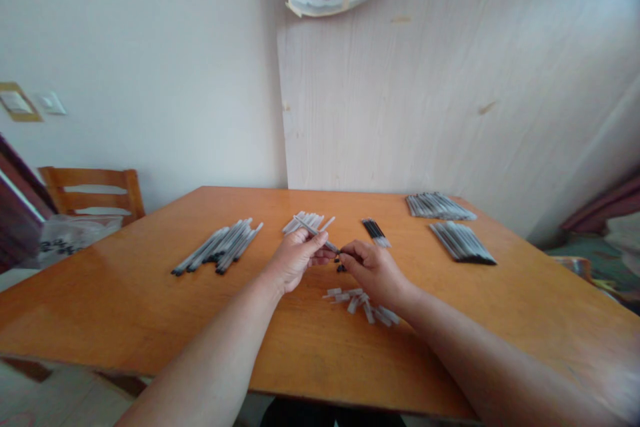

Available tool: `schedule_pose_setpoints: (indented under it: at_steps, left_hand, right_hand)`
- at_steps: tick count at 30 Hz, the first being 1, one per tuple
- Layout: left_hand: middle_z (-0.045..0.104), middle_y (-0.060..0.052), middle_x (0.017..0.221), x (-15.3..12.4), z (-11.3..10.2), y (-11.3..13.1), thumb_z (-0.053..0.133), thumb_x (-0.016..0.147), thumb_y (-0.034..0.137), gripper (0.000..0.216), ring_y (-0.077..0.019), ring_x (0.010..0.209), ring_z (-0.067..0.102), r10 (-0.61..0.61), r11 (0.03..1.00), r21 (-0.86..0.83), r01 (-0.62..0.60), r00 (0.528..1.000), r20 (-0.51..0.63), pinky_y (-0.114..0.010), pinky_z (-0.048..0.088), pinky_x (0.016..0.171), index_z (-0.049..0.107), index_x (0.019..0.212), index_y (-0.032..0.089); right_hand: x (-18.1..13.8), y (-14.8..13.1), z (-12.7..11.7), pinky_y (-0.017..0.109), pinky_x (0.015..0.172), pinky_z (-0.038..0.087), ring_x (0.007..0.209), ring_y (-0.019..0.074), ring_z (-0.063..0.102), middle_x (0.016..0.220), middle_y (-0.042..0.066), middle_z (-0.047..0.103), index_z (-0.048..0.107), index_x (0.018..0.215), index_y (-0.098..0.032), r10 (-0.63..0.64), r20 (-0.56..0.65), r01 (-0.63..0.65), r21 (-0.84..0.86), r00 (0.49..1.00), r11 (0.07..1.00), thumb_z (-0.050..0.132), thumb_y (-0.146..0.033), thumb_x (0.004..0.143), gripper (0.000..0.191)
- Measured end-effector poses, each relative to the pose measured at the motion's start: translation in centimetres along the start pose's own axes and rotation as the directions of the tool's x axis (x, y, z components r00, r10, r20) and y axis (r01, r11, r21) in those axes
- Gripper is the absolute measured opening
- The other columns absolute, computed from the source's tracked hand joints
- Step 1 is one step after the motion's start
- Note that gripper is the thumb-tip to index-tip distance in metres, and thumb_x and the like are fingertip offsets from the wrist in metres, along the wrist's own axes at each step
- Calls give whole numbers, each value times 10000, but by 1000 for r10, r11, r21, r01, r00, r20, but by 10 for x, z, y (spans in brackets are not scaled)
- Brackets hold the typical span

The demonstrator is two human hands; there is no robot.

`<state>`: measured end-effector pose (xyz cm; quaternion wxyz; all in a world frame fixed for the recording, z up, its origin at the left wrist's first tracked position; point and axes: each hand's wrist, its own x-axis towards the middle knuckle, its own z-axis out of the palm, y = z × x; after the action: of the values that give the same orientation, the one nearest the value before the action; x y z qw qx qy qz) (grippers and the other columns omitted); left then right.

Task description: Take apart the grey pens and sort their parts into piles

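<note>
My left hand [299, 259] is closed round a slim, see-through pen barrel [316, 232], which slants down to the right. At the barrel's lower end, my right hand [374, 270] pinches a small black end plug [339, 251]; the fingertips cover much of it. A few more black plugs [342, 268] lie on the table just under the hands. Below my right hand is a loose scatter of clear pen caps [369, 310]. Behind my left hand rests a pile of white, translucent barrels [306, 221]. Black-tipped refills [375, 232] lie beyond my right hand.
The wooden table [165, 320] meets the wall at its far edge. Pens with black ends [220, 247] are heaped at left. Neat rows of pens [463, 243] and a further bundle [440, 205] lie at right. A chair [93, 190] with a plastic bag [80, 237] stands at the left.
</note>
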<state>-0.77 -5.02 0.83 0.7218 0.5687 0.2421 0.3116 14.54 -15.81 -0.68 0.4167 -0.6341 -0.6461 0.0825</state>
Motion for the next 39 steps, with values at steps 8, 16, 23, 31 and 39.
schedule_pose_setpoints:
  at_steps: [8,16,23,31,39]
  left_hand:
    - [703,-114,851,-1,3,0,733,727,419,347,-191,720,676,-33,999,16,34,999,-14,-284,495,645,584,886,149]
    - [702,-126,945,-4,1,0,695,773,415,355,-186,755,683,-41,997,-68,47,996,81,-287,510,673,563,983,161]
    - [705,-114,940,-4,0,1,718,763,281,260,-192,806,690,-50,989,-127,71,985,166,-287,523,702,573,938,155]
    - [697,-111,848,-2,2,-2,715,769,333,245,-179,735,676,-78,995,-62,82,995,58,-252,484,624,590,857,142]
    - [695,-103,824,-1,3,-4,731,749,364,290,-179,711,677,-74,995,-57,76,996,40,-247,484,592,590,878,146]
  right_hand:
    - [0,5,5,223,510,311,575,107,492,667,-4,606,628,822,-185,52,-60,-56,-69,997,996,589,-281,810,104]
    - [-1,3,3,221,493,300,553,104,480,642,-15,590,622,819,-190,87,-60,-90,-63,994,994,575,-287,804,109]
    - [0,5,3,218,496,311,553,108,488,640,-10,594,626,833,-190,104,-82,-109,-57,991,992,583,-311,796,134]
    - [-1,2,2,218,500,298,554,104,476,639,-10,581,617,836,-183,83,-49,-86,-75,995,993,581,-295,793,125]
    - [-2,0,1,222,519,301,569,106,477,657,-9,585,613,822,-192,51,-54,-58,-136,997,989,577,-284,802,101]
